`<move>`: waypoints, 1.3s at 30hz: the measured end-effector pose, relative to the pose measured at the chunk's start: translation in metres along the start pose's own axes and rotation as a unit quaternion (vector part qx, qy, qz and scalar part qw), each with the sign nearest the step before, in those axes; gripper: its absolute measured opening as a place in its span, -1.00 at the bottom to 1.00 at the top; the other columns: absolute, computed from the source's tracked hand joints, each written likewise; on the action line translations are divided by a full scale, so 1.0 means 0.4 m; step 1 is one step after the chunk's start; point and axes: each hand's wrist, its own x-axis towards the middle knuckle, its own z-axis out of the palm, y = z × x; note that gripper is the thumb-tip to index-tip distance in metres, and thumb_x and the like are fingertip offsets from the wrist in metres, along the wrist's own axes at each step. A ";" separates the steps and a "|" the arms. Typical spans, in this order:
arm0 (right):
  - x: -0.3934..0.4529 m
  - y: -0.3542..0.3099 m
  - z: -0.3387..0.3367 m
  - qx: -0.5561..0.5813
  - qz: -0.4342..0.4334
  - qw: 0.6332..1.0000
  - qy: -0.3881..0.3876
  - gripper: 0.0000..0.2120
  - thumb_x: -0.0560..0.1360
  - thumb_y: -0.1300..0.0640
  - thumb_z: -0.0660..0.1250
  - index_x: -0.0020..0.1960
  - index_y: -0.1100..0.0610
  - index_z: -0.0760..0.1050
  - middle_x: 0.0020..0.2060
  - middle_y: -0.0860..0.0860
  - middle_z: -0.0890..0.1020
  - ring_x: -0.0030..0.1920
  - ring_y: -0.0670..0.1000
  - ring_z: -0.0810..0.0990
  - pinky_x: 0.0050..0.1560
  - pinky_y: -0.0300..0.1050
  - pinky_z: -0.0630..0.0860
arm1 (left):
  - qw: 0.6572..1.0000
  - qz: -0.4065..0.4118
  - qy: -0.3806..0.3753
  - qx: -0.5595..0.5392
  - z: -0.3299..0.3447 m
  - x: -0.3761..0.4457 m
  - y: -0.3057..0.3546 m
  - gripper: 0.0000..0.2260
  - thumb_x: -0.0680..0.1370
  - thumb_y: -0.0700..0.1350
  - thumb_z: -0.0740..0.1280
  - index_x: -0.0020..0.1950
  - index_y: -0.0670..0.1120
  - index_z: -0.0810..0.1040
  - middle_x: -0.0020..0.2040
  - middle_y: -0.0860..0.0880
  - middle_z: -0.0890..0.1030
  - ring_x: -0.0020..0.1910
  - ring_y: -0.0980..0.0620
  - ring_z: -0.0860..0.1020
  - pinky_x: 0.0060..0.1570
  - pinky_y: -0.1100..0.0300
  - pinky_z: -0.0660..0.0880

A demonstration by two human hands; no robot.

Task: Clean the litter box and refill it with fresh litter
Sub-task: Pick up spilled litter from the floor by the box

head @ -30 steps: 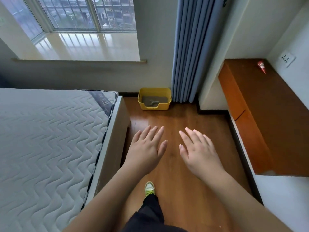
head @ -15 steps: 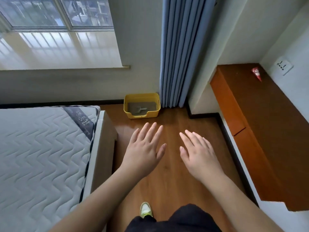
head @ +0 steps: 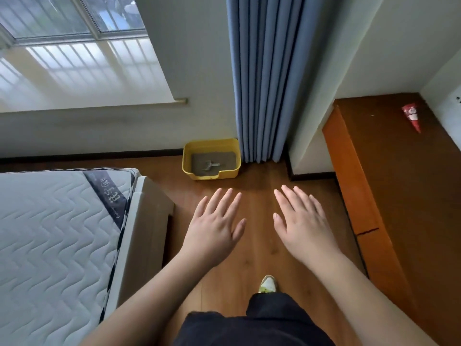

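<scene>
Nearest the camera, dark trousers (head: 254,328) and a pale shoe with green trim (head: 268,284) stand on the wooden floor (head: 252,258). Above the floor both arms reach forward, palms down. The left hand (head: 214,228) has its fingers (head: 225,198) straight and slightly spread, holding nothing; the right hand (head: 300,223) is likewise flat, fingers (head: 294,198) extended and empty. Neither hand touches anything.

Beyond the hands, the yellow litter box (head: 211,159) sits on the floor against the wall, well apart from both hands. Grey litter (head: 224,161) fills its bottom, and a pale scoop (head: 209,166) lies on the litter. Left of the litter box and nearer the camera is a bed with a quilted mattress (head: 50,233). A blue curtain (head: 259,78) hangs just right of the litter box, its hem close to the rim. Further right of the litter box runs a brown worktop (head: 404,176) with a red cone-shaped wrapper (head: 412,117) on it. Above and left of the litter box is a window (head: 74,18).
</scene>
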 end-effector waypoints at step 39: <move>0.882 -0.190 0.204 0.031 -0.128 0.984 -0.120 -0.43 0.57 -0.13 -0.15 0.56 -0.04 0.04 0.54 -0.05 0.12 0.54 -0.01 0.03 0.50 0.02 -0.06 | 0.985 -0.158 -0.021 -0.061 0.202 0.559 -0.515 -0.40 0.62 0.31 -0.11 0.60 0.06 0.00 0.58 -0.02 0.16 0.57 -0.08 0.04 0.52 -0.10 0.07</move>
